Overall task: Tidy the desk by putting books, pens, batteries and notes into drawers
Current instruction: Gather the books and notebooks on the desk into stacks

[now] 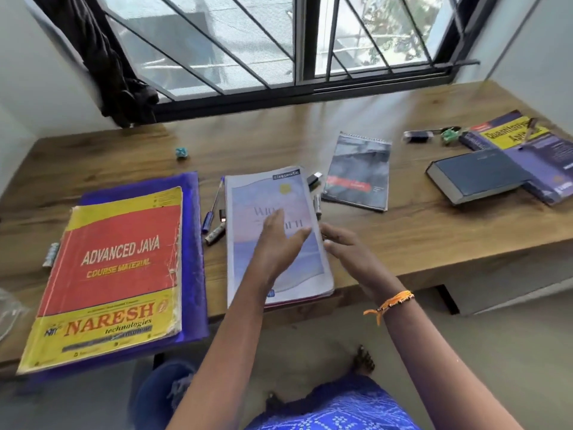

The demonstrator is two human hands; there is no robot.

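Left hand (279, 240) flat and open on the thin lilac softcover notebook (276, 231) at six o'clock, right hand (344, 246) open at its three o'clock edge, gripping nothing yet — light, floppy, best pinched along that edge.

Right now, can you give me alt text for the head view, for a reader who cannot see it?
A person's left hand lies open on a pale lavender notebook at the wooden desk's near edge, the right hand open at its right side. Around it lie an Advanced Java book, pens, batteries and more books.
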